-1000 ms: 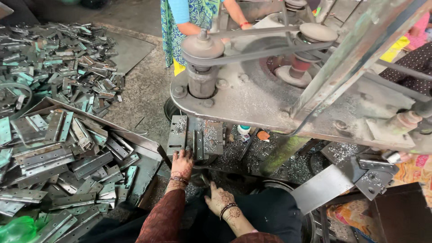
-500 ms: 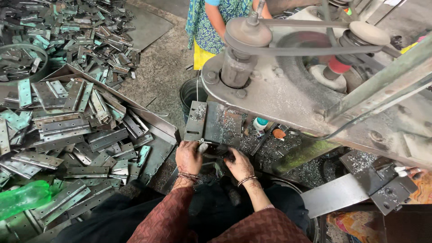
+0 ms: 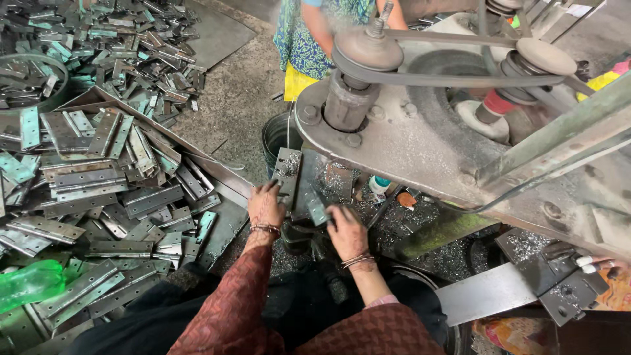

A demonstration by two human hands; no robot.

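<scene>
Resting flat with fingers spread, the left hand (image 3: 266, 205) is pressing on the lower end of a long metal hinge plate (image 3: 288, 176) that is lying under the machine's grey base (image 3: 420, 158). Beside it, the right hand (image 3: 346, 230) is curling over a smaller hinge piece (image 3: 317, 210), fingertips touching it. Heaped hinges (image 3: 98, 184) are lying to the left, a green plastic bottle (image 3: 29, 284) among them.
</scene>
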